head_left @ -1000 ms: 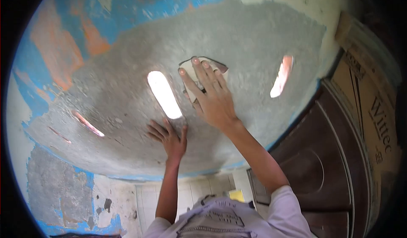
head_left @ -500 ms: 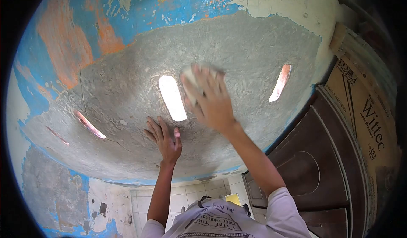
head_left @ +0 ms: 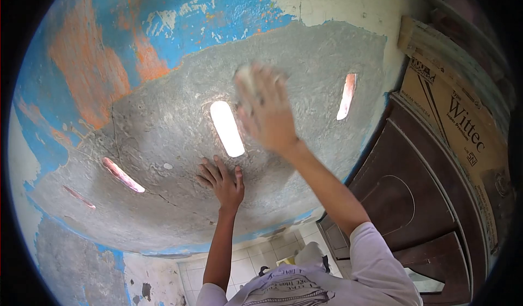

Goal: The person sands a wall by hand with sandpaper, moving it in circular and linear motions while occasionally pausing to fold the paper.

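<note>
A rough grey plastered wall (head_left: 310,61) curves across the view, with bright narrow slots through it. Beside the middle slot (head_left: 227,129), on its right, my right hand (head_left: 269,115) presses against the plaster, smeared by motion. Under its fingers is a pale, flat, pad-like piece (head_left: 246,84); the blur and the fingers hide what kind it is. Just below the same slot, my left hand (head_left: 222,186) lies on the wall with fingers spread, holding nothing.
Blue and orange flaking paint (head_left: 125,39) borders the plaster at upper left. On the right stand a dark brown door panel (head_left: 392,197) and a cardboard box (head_left: 452,115) printed "Wittec". White floor tiles (head_left: 245,262) show below. A smaller slot (head_left: 346,96) opens at right.
My right hand has slid a little up and left over the plaster with the pale piece. My left hand stays against the wall below the slot. The camera view has shifted slightly.
</note>
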Tool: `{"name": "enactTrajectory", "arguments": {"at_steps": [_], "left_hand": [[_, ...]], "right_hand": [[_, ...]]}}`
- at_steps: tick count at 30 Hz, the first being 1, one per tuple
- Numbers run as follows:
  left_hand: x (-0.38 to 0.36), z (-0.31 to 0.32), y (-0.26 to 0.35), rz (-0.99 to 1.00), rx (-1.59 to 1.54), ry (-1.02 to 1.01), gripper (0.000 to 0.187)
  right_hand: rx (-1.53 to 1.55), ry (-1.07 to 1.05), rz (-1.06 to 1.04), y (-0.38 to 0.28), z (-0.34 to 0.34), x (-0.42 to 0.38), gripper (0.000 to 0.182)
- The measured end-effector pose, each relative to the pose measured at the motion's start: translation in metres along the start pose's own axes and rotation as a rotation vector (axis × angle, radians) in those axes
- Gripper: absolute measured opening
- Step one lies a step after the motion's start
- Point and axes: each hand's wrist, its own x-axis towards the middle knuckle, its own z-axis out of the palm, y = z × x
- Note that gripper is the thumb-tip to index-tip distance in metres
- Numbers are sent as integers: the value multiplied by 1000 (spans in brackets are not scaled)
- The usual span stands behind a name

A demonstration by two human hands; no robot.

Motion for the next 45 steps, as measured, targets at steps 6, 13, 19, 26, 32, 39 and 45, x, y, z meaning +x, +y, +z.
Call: {"name": "enactTrajectory", "arguments": {"at_steps": [6, 13, 19, 26, 32, 39, 45], "left_hand": [[-3, -3, -6, 16, -39, -22, 79], [-1, 5, 9, -44, -84, 19, 78], [-6, 4, 7, -82, -86, -55, 76], [-5, 8, 8, -106, -41, -46, 75], [-4, 6, 10, -131, -70, -81, 74], [-3, 5, 19, -172, -89, -57, 73], [-6, 2, 18, -180, -128, -64, 69]], "right_hand": [[22, 369, 463, 29, 14, -15, 65], [21, -38, -43, -3, -1, -6, 67], [112, 399, 456, 62, 6, -24, 72], [118, -132, 79, -1, 6, -49, 72], [122, 279, 366, 69, -26, 23, 73], [116, 28, 227, 10, 25, -65, 75], [90, 187, 198, 52, -14, 20, 73]]}}
